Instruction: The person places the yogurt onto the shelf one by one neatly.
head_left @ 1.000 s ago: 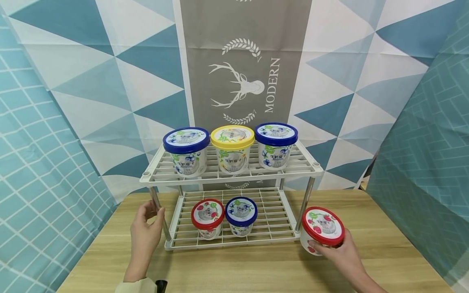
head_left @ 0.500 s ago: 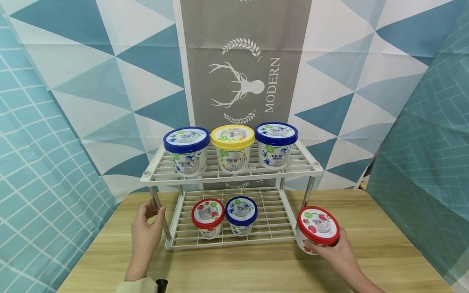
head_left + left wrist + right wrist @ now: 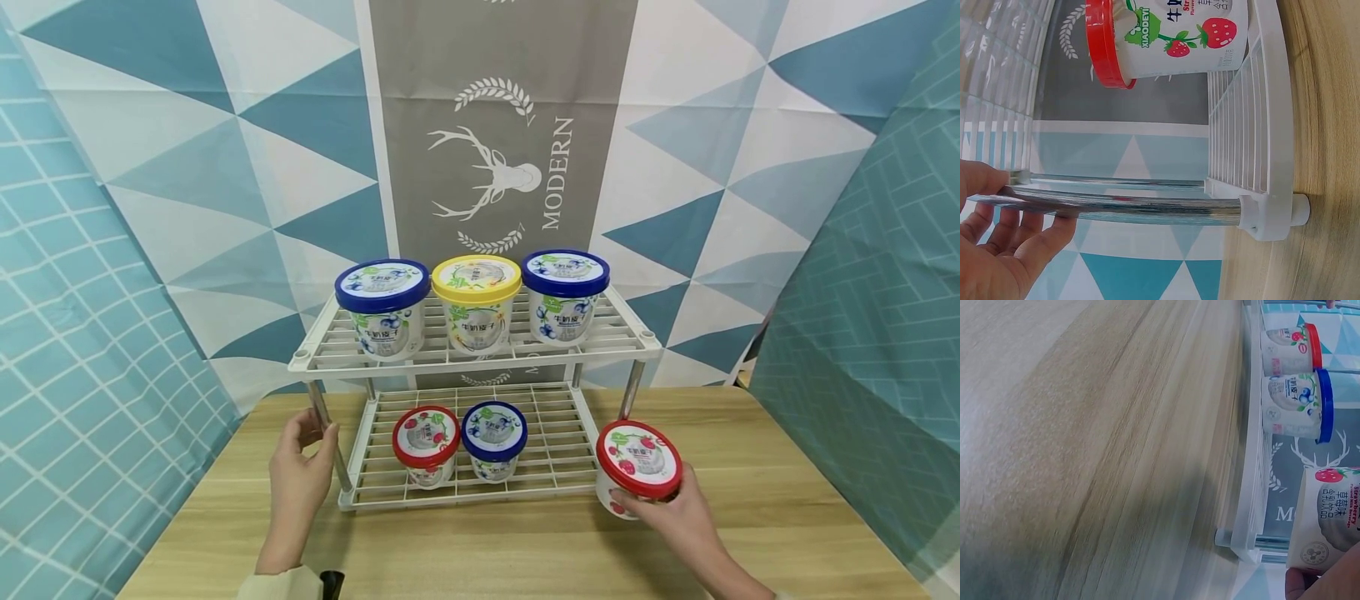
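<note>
My right hand (image 3: 682, 518) grips a white strawberry tub with a red lid (image 3: 640, 454) by its side, at the front right corner of a white two-tier rack (image 3: 480, 367). In the right wrist view this tub (image 3: 1329, 525) overlaps the rack's end, partly cut off by the frame. My left hand (image 3: 302, 479) holds the rack's front left metal post (image 3: 1147, 205), thumb on one side and fingers on the other. On the lower tier stand another red-lidded tub (image 3: 425, 442) and a blue-lidded tub (image 3: 494, 435), side by side.
Along the upper tier sit a blue-lidded tub (image 3: 382, 292), a yellow-lidded tub (image 3: 476, 287) and a second blue-lidded tub (image 3: 566, 283). The rack stands on a wooden table (image 3: 465, 558), with a patterned cloth (image 3: 495, 125) behind it.
My right hand has carried the red-lidded tub leftward, closer to the rack's right end. The left hand stays at the post, and the other tubs have not moved.
</note>
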`<state>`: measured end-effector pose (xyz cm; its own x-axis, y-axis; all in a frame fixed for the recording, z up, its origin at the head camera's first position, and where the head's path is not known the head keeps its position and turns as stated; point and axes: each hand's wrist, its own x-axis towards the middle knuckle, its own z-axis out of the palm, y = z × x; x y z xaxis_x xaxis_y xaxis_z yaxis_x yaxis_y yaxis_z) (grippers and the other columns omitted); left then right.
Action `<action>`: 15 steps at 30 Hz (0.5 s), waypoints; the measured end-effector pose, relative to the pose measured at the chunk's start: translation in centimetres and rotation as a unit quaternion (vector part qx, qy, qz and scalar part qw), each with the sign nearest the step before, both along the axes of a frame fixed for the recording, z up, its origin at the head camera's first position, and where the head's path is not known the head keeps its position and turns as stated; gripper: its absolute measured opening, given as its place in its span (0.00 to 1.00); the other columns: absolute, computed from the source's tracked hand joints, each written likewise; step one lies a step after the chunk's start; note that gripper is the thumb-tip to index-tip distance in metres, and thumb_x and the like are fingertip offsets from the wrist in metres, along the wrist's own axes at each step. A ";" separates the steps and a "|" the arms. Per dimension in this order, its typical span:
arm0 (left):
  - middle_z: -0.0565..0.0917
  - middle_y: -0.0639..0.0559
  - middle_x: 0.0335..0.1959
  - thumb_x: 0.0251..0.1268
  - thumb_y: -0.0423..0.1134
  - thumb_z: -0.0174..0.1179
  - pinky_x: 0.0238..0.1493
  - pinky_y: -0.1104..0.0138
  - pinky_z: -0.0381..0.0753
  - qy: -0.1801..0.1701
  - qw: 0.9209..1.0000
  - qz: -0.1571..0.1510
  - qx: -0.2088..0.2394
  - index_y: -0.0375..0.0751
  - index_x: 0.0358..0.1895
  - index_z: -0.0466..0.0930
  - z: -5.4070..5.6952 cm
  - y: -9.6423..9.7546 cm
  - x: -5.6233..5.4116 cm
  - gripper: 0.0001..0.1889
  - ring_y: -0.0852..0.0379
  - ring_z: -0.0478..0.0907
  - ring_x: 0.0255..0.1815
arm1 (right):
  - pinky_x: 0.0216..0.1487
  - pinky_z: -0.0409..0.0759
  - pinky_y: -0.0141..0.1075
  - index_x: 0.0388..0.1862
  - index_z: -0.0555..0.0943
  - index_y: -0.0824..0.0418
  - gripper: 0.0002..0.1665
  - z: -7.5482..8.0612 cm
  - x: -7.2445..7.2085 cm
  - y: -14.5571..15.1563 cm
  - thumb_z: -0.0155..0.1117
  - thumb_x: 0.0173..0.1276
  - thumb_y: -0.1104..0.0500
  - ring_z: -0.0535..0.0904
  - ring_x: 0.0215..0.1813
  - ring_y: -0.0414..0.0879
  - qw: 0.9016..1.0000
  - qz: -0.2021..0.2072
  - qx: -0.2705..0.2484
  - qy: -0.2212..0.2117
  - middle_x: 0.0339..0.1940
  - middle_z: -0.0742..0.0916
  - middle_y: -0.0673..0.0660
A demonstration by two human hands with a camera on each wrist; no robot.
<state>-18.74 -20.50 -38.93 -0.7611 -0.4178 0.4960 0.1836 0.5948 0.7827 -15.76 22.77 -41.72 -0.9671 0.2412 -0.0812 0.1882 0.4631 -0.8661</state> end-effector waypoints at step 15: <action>0.80 0.40 0.41 0.64 0.34 0.57 0.31 0.90 0.65 0.003 1.000 0.002 -0.003 0.33 0.50 0.73 -0.1 0.0 -0.1 0.13 0.87 0.64 0.35 | 0.60 0.72 0.55 0.69 0.49 0.65 0.65 -0.1 -0.1 -0.9 0.77 0.44 0.42 0.64 0.65 0.61 1.000 0.006 -0.007 0.006 0.65 0.67 0.65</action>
